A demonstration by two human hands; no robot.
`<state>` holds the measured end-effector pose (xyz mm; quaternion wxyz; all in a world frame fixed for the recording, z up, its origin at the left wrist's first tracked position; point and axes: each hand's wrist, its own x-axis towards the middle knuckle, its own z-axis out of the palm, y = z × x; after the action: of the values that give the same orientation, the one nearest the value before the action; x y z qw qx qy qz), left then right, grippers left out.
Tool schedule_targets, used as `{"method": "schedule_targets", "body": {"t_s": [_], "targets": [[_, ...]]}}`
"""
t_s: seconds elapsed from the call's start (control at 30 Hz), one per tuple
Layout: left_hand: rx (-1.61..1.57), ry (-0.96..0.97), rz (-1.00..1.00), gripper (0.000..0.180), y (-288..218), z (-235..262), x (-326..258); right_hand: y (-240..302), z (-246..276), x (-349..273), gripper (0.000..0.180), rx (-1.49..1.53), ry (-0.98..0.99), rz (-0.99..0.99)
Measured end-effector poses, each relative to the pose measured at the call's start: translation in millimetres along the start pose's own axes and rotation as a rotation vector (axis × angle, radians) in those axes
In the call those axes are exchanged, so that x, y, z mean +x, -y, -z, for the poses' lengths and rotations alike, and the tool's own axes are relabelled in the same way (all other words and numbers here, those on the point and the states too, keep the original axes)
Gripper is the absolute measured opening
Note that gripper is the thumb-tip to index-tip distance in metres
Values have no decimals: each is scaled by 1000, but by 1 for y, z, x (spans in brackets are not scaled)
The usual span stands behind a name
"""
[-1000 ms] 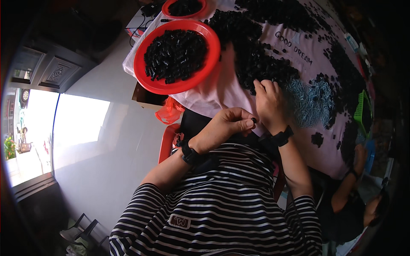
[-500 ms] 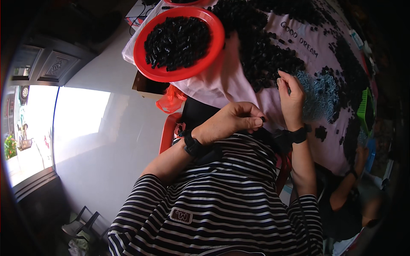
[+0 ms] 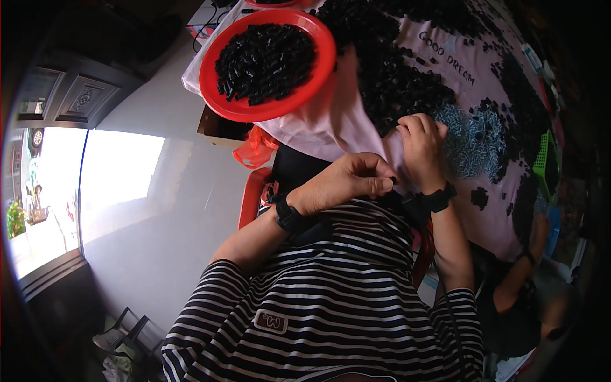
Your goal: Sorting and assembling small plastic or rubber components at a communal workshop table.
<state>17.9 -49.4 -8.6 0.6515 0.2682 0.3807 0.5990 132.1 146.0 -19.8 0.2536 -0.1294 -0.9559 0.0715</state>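
Observation:
A small black piece [image 3: 393, 181] sticks out from the pinched thumb and forefinger of my left hand [image 3: 356, 177], held low over my lap at the table's near edge. Just to the right of it, my right hand [image 3: 422, 149] is above the pink cloth [image 3: 347, 130] with its fingers curled inward; whatever they may hold is hidden. Beyond that hand spreads a heap of small black pieces [image 3: 407, 89]. Beside its knuckles lies a patch of small light-blue pieces [image 3: 474, 143].
A red round tray [image 3: 321, 70] full of black pieces stands at the left of the table. Below it are an open box [image 3: 219, 130] and a red plastic bag [image 3: 254, 148]. At the right are a green basket [image 3: 543, 159] and another person's arm [image 3: 515, 280].
My right hand has swung down and left from beside the light-blue patch, and its fingers have curled over. The left hand keeps its pinch almost in place.

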Motion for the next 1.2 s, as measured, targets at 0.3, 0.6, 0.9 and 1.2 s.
{"method": "schedule_targets", "body": {"t_s": [0.3, 0.6, 0.9, 1.2], "targets": [[-72, -36, -20, 25, 1, 2, -3, 3, 41, -16, 8, 991, 25, -740], [-87, -76, -53, 32, 1, -3, -2, 45, 83, -22, 14, 1008, 119, -726], [12, -110, -121, 27, 3, -10, -1, 72, 94, -26, 18, 792, 114, -471], [96, -123, -105, 26, 2, -12, -2, 70, 79, -28, 15, 720, 40, -355]]}}
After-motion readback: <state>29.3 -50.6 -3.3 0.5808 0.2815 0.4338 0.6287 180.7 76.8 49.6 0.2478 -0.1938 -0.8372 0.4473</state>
